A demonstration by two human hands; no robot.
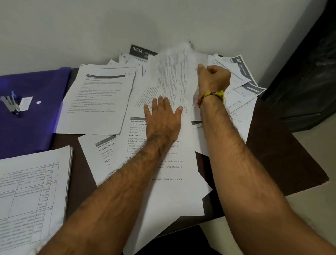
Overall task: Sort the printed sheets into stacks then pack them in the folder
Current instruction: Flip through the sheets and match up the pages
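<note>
Loose printed sheets (102, 99) lie scattered over the dark table, overlapping each other. My right hand (214, 77) is closed on the right edge of a table-printed sheet (172, 77), which is lifted and blurred at the far side of the pile. My left hand (162, 118) lies flat with fingers spread on the lower part of that sheet and on the sheets beneath. A neat stack of table-printed sheets (29, 189) sits at the near left. The purple folder (28, 122) lies shut at the far left.
A stapler (10, 104) and a small white tag rest on the folder. The white wall runs close behind the pile. A dark object (315, 78) stands on the floor to the right. The brown table (280, 157) ends at the right, with pale floor beyond.
</note>
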